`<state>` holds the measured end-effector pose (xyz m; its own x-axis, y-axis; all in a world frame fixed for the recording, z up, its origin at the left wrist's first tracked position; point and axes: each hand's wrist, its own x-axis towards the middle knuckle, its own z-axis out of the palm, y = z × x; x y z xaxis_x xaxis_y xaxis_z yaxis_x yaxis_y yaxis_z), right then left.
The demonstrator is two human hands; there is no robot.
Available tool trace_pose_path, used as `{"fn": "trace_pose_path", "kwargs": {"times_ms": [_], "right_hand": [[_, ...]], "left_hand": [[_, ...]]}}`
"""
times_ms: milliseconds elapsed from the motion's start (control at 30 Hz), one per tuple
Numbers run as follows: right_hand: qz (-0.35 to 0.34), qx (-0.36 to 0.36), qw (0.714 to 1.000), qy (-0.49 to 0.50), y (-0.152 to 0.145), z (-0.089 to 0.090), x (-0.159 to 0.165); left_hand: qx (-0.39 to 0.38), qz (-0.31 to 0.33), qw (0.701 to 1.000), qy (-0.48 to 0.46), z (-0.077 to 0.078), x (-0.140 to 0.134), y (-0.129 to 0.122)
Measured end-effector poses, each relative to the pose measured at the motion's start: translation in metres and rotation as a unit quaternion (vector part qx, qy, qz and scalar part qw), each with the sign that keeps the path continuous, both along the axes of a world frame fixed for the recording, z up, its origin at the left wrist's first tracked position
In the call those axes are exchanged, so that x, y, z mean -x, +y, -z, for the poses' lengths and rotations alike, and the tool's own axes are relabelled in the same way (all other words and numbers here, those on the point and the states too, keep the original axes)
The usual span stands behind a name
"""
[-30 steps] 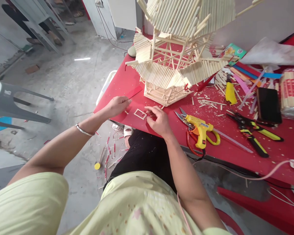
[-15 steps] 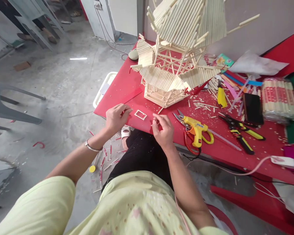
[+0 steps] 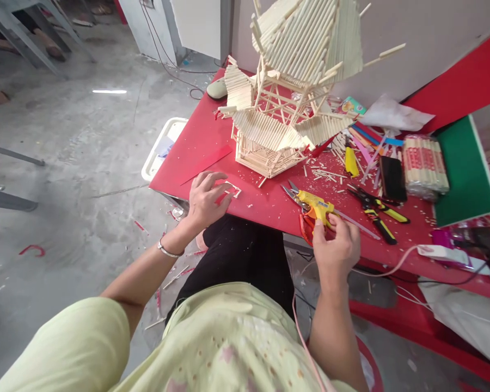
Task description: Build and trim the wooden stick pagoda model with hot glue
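Observation:
My left hand (image 3: 207, 200) hovers by the table's front edge with its fingers bent and apart. Its fingertips partly cover a small rectangular frame of thin sticks (image 3: 233, 189); whether they touch it I cannot tell. My right hand (image 3: 338, 247) is at the handle of a yellow glue gun (image 3: 316, 204), thumb and fingers apart on either side, no firm grip showing. The gun lies on the table, a glue stick (image 3: 361, 225) reaching out behind it. Beneath it lie snips with red-orange handles (image 3: 306, 227). Behind stands a tiered stick-built model house (image 3: 265, 130).
On the red table (image 3: 265, 209) lie black-and-yellow pliers (image 3: 373, 214), a phone (image 3: 393, 179), bundled sticks (image 3: 425, 163), a yellow-handled tool (image 3: 351, 162), and many stick scraps. A red strip (image 3: 208, 163) lies left of the model. A white power strip (image 3: 445, 254) sits near the front right edge.
My right hand has moved right from beside the small stick frame to the glue gun. My left hand has shifted right, over the frame's edge, and its fingers have spread. The view has turned somewhat.

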<state>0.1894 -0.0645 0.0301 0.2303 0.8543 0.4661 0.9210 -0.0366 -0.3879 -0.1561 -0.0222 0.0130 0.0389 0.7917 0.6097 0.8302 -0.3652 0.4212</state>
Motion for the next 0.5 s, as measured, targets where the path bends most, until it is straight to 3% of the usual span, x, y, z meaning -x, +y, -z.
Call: {"fn": "trace_pose_path", "kwargs": {"times_ms": [267,500], "right_hand": [[0.033,0.061,0.998,0.010,0.014,0.015,-0.005],[0.076,0.182,0.980,0.023,0.027,0.005,-0.010]], "left_hand": [[0.030,0.015,0.999,0.019,0.002,-0.009,0.007],[0.011,-0.041,0.999,-0.012,0.016,-0.004,-0.004]]}}
